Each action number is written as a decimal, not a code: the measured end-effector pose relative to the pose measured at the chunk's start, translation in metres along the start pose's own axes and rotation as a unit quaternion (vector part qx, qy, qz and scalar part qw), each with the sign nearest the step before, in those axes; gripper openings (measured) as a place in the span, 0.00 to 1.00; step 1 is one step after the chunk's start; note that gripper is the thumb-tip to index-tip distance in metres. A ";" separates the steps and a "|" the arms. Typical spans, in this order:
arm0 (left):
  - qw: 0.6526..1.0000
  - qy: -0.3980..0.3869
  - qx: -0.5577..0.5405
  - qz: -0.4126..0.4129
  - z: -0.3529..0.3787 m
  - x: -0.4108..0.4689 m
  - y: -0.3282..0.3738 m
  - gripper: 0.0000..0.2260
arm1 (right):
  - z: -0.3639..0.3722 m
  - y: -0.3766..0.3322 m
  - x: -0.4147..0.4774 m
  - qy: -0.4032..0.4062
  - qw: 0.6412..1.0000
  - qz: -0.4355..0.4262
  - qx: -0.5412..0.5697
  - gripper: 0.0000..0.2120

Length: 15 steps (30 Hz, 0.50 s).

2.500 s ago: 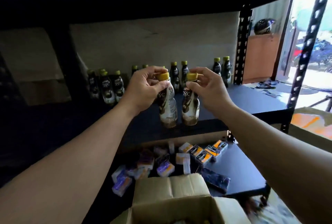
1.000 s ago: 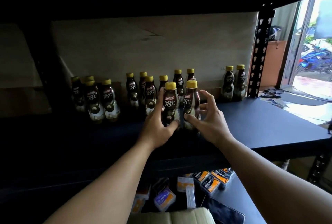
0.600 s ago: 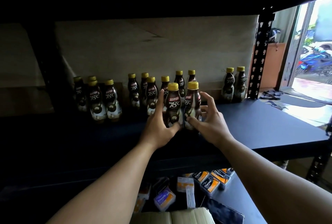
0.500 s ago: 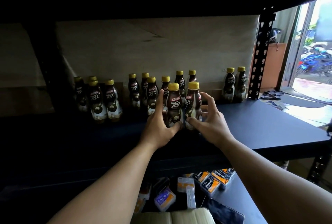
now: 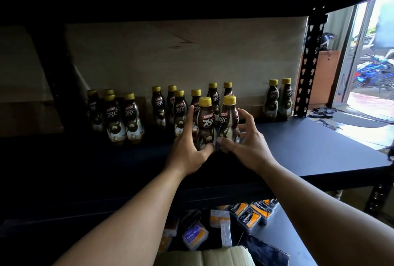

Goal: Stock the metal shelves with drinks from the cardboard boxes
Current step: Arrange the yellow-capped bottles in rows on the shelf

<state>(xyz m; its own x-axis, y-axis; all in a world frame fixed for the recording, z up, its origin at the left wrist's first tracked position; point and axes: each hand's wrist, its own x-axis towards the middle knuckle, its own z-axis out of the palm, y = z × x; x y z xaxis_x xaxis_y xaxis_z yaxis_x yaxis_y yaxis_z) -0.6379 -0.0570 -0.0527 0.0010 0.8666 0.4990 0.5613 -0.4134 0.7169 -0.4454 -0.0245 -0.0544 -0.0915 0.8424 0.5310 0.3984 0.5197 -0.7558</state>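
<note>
Two brown coffee bottles with yellow caps stand side by side on the dark metal shelf [image 5: 309,150], in front of a row of like bottles. My left hand [image 5: 187,148] holds the left bottle [image 5: 205,120], with fingers up its left side and the thumb across its base. The right bottle [image 5: 228,118] is held by my right hand [image 5: 247,144], fingers curved round its right side and thumb at the front of its base. The two thumbs nearly meet between the bottles.
More bottles stand at the back: a group at the left [image 5: 115,120], a pair at the right [image 5: 277,101] by the black upright [image 5: 309,63]. The lower shelf holds small packs [image 5: 247,214]. A cardboard box flap [image 5: 223,257] shows at the bottom edge.
Earlier I held both bottles by their caps in the air before the shelf. Now they stand on it and my hands hold their bodies. Over the last second almost nothing has moved.
</note>
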 end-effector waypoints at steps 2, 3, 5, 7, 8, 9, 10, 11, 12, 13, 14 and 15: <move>1.000 -0.001 -0.004 0.002 0.000 0.000 0.000 0.49 | -0.001 -0.001 -0.001 -0.002 1.000 0.000 -0.011 0.43; 1.000 -0.001 -0.004 0.002 0.000 0.000 -0.001 0.49 | -0.001 -0.002 -0.001 -0.001 1.000 0.002 -0.011 0.43; 1.000 0.001 -0.001 0.003 0.000 0.000 -0.001 0.49 | -0.001 -0.001 -0.001 -0.001 1.000 0.006 -0.002 0.42; 1.000 0.004 0.003 0.004 0.000 0.000 -0.001 0.49 | -0.001 -0.001 -0.001 -0.003 1.000 0.006 0.001 0.42; 1.000 0.005 0.004 0.005 0.000 0.000 0.000 0.49 | -0.001 -0.001 -0.001 -0.005 1.000 0.006 0.000 0.42; 1.000 0.006 0.003 0.006 0.000 0.000 0.000 0.49 | -0.002 -0.001 -0.001 -0.008 1.000 0.007 -0.002 0.42; 1.000 0.008 0.002 0.010 0.000 -0.001 0.001 0.49 | -0.001 -0.001 0.000 -0.011 1.000 0.009 -0.002 0.42; 1.000 0.008 0.000 0.016 -0.001 -0.001 0.001 0.49 | -0.001 -0.001 0.000 -0.015 1.000 0.011 -0.001 0.43; 1.000 0.007 -0.001 0.021 -0.001 -0.001 0.002 0.48 | -0.001 -0.001 0.000 -0.018 1.000 0.013 -0.002 0.44; 1.000 0.007 -0.001 0.024 -0.001 -0.002 0.002 0.48 | 0.000 -0.002 -0.001 -0.020 1.000 0.011 -0.006 0.45; 1.000 0.008 0.001 0.027 -0.001 -0.002 0.002 0.48 | 0.000 -0.002 -0.001 -0.019 1.000 0.007 -0.012 0.47; 1.000 0.008 0.004 0.028 -0.001 -0.002 0.002 0.48 | 0.001 -0.002 -0.001 -0.017 1.000 0.003 -0.018 0.47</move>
<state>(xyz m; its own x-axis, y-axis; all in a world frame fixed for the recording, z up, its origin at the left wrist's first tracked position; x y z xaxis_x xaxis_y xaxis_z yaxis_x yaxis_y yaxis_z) -0.6376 -0.0599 -0.0512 0.0196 0.8379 0.5454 0.5671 -0.4586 0.6842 -0.4469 -0.0262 -0.0531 -0.1205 0.8501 0.5127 0.4318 0.5099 -0.7440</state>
